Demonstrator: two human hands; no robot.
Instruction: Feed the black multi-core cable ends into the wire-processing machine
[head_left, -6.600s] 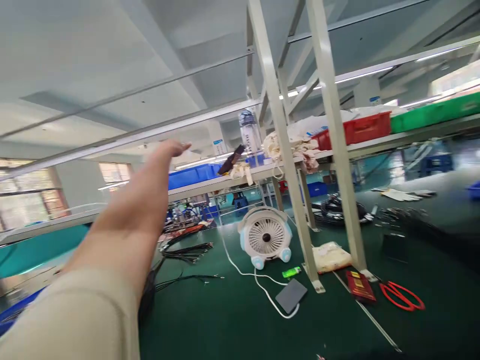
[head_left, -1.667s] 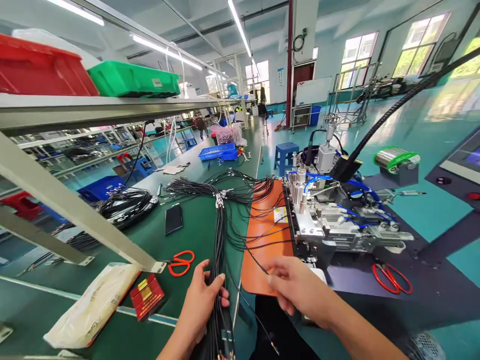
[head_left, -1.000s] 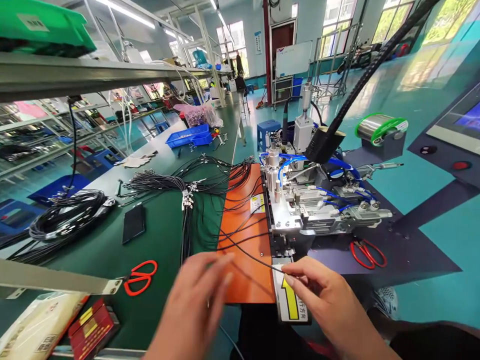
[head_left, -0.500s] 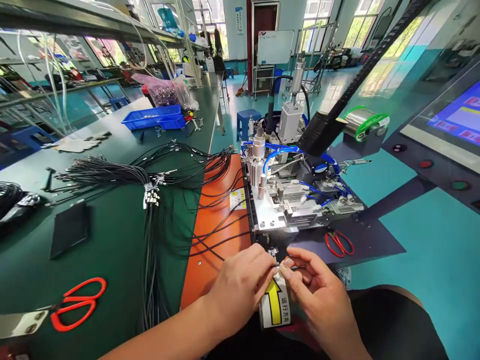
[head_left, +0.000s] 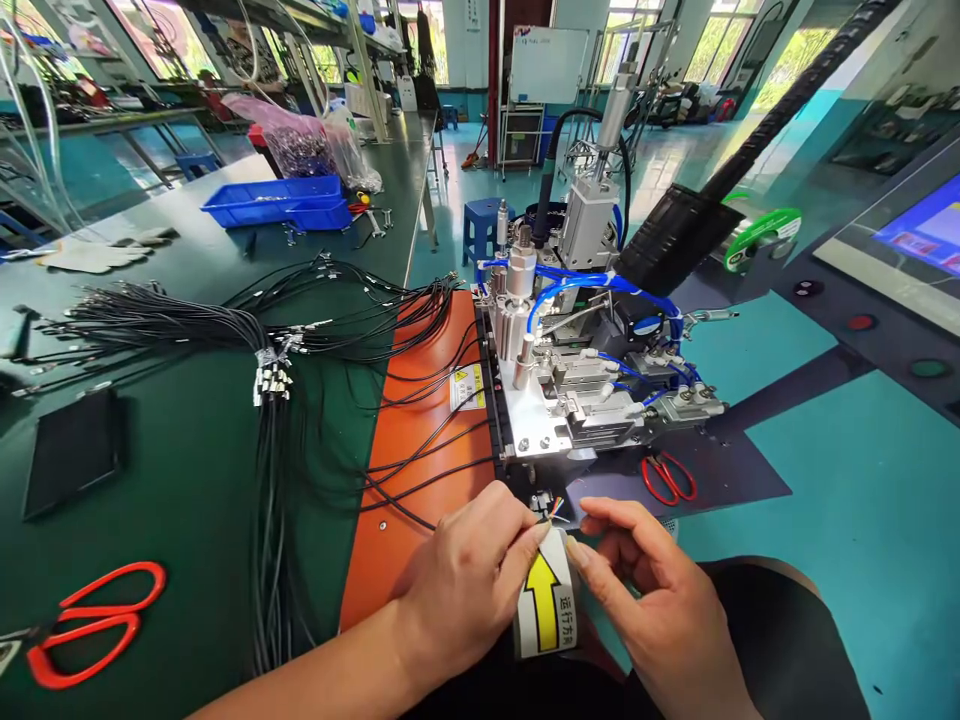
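Note:
My left hand [head_left: 484, 565] pinches the end of a black cable, and thin coloured wires [head_left: 556, 508] fan out beyond its fingertips. Just right of them is my right hand [head_left: 649, 590], its thumb and fingers apart with nothing between them. Below the fingertips a white label with a yellow arrow [head_left: 546, 600] is stuck on a curved surface. Several black cables [head_left: 427, 485] run across the orange plate [head_left: 409, 440] to the left of the metal machine [head_left: 540, 410]. A bundle of black cables [head_left: 274, 500] with metal ends lies on the green mat.
Red-handled scissors [head_left: 97, 625] lie at lower left, and a smaller red pair of scissors [head_left: 667, 478] is right of the machine. A blue bin [head_left: 277, 203] stands farther back. A control panel [head_left: 885, 300] stands at right, near a solder spool [head_left: 761, 240].
My right hand has parted from the wire end and moved slightly right, its fingers opening. The coloured wires now show spread out. The view has shifted a little.

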